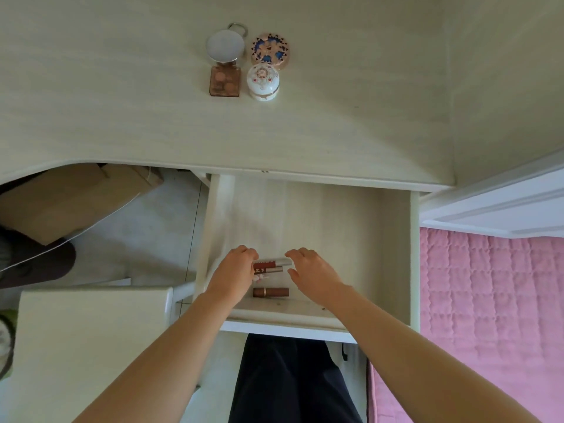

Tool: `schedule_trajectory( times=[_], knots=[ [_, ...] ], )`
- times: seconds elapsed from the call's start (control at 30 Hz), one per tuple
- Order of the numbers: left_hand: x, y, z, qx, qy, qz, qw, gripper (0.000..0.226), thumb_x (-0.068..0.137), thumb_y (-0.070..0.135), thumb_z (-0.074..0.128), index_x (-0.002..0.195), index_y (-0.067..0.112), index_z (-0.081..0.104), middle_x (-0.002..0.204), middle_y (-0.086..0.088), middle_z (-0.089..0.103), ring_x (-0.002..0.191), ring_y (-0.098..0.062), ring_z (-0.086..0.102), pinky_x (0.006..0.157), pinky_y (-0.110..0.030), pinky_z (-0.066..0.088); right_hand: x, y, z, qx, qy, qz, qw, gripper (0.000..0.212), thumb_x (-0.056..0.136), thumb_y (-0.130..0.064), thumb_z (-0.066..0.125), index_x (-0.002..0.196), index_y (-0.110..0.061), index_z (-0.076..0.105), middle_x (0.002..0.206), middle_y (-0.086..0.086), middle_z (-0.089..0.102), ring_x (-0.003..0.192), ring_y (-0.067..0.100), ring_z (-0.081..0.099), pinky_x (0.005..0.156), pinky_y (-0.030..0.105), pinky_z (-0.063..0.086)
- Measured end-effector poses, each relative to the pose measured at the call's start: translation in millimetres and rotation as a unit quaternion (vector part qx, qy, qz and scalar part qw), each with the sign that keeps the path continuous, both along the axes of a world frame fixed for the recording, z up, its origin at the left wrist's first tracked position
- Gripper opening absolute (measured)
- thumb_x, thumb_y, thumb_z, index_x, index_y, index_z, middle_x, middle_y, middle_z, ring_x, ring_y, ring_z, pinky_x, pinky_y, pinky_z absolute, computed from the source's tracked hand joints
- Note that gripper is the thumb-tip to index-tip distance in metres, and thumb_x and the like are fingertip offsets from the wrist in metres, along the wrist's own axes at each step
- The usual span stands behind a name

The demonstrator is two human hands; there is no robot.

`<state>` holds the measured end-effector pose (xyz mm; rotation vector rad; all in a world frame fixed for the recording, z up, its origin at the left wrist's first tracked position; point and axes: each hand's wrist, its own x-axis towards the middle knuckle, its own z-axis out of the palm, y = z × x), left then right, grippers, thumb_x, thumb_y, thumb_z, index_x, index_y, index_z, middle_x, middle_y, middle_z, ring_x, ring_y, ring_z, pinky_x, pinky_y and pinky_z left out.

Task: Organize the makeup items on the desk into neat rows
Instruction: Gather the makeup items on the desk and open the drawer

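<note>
Open pale wooden drawer (393, 239): a glossy brown cylindrical lipstick (270, 292) lies nearest. Beyond it, the left hand (236, 270) grips slim silver-capped lip tubes (271, 265); the right hand (311, 270) hovers, fingers relaxed. Far on the matte desk (122, 102): round and square compacts (244, 64).

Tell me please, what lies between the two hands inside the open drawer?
In the head view, two lip-product tubes lie side by side between the left hand and right hand. The left hand grips their end; the right hand's fingers reach the other.
</note>
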<state>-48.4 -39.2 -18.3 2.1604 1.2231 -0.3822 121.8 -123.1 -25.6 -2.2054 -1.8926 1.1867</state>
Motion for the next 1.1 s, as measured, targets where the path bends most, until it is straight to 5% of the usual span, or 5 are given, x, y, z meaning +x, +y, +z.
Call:
schedule_trajectory(
  times=[0.27,0.5,0.73,0.9,1.1],
  knots=[
    [-7.7,1.3,-29.6,-0.053,0.096,-0.022,0.994,0.027,0.094,0.032,0.056,0.108,0.009,0.055,0.106,-0.007,0.057,0.090,-0.022,0.057,0.078,-0.031,0.048,-14.2,24.2,-36.8,-0.026,-0.035,0.031,0.999,0.031,0.095,-0.016,0.052,0.126,-0.012,0.049,0.117,0.007,0.055,0.109,0.025,0.053,0.085,0.035,0.052],
    [-15.4,-5.2,-42.8,-0.017,0.078,-0.014,0.997,0.019,0.094,0.009,0.054,0.112,0.008,0.057,0.112,-0.008,0.058,0.096,-0.023,0.058,0.080,-0.027,0.045,-36.0,31.5,-62.4,0.016,-0.043,0.053,0.998,0.034,0.091,-0.018,0.057,0.124,-0.011,0.052,0.117,0.009,0.057,0.109,0.027,0.051,0.088,0.037,0.048],
    [-15.8,-2.6,-47.7,-0.005,0.063,-0.015,0.998,0.016,0.093,0.012,0.056,0.108,0.009,0.059,0.107,-0.009,0.061,0.094,-0.025,0.059,0.080,-0.032,0.049,-38.9,26.1,-69.8,0.058,-0.085,0.055,0.993,0.041,0.070,0.003,0.073,0.108,-0.006,0.060,0.096,0.011,0.062,0.089,0.031,0.059,0.069,0.037,0.051],
    [-16.1,-4.1,-56.1,-0.013,0.066,-0.046,0.997,0.025,0.093,0.012,0.054,0.119,0.011,0.058,0.117,-0.007,0.056,0.102,-0.026,0.057,0.087,-0.036,0.049,-34.6,21.1,-65.2,0.049,-0.087,0.056,0.993,0.062,0.066,0.015,0.063,0.124,-0.006,0.052,0.111,0.016,0.054,0.098,0.035,0.053,0.074,0.040,0.048],
    [-17.0,-1.2,-63.0,-0.011,0.072,-0.076,0.994,0.019,0.095,0.009,0.050,0.111,0.011,0.060,0.110,-0.009,0.054,0.102,-0.027,0.053,0.084,-0.037,0.048,-25.7,15.2,-68.8,0.037,-0.102,-0.001,0.994,0.058,0.074,0.010,0.060,0.126,-0.009,0.046,0.112,0.015,0.049,0.094,0.032,0.052,0.066,0.037,0.046]
  ],
)
